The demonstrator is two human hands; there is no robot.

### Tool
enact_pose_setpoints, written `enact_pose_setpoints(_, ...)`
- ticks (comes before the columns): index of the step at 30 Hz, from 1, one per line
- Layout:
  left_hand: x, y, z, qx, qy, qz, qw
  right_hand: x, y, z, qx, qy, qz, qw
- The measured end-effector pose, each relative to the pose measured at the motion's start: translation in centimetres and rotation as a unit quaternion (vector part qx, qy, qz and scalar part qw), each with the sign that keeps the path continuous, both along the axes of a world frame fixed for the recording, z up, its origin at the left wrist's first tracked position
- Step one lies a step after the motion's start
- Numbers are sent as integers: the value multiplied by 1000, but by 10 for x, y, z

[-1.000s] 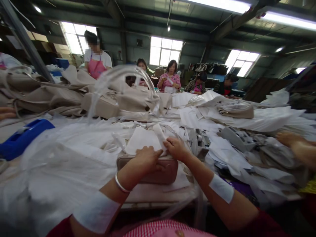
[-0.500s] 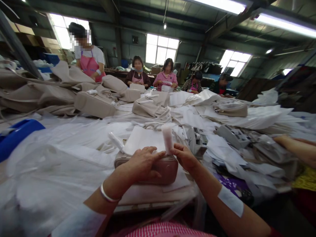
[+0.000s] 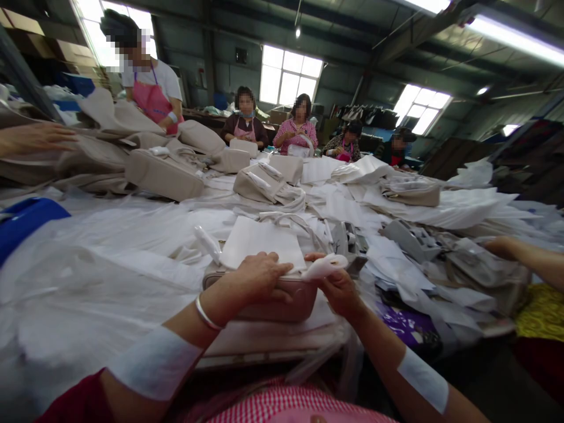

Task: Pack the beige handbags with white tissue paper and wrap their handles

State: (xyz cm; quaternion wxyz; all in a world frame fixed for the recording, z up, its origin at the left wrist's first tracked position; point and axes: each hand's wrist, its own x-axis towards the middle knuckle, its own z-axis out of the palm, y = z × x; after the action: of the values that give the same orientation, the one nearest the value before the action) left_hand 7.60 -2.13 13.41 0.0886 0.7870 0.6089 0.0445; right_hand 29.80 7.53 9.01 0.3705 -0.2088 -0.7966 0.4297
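A pink bag [image 3: 282,301] lies on the table in front of me, with a white sheet of paper [image 3: 261,243] sticking out behind it. My left hand [image 3: 259,277] presses down on the bag's top edge, fingers curled over it. My right hand [image 3: 337,286] is closed on a paper-wrapped bag handle [image 3: 325,267], which lies bent over sideways to the right at the bag's right end. A second wrapped handle [image 3: 207,242] stands at the bag's left end.
Clear plastic bags [image 3: 88,282] cover the table on my left, beside a blue object [image 3: 22,222]. Beige bags [image 3: 165,173] and white paper lie piled across the table. Several people work at the far side. Another person's arm [image 3: 524,255] reaches in from the right.
My right hand has bent the wrapped handle from upright down to the right. My left hand has stayed on the bag's top. The camera has tilted slightly.
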Motion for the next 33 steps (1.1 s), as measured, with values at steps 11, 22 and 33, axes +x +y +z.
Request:
enact_pose_setpoints(11,3,-5,8,-6,-30,-37,999,-3,-10,6,113,17,-3,993)
enact_pose_setpoints(22,3,5,1,-18,-24,-35,999,-7,-9,6,181,3,-30,983)
enact_pose_setpoints(33,8,-9,1,102,4,-36,994,-35,7,9,17,-148,-125,981)
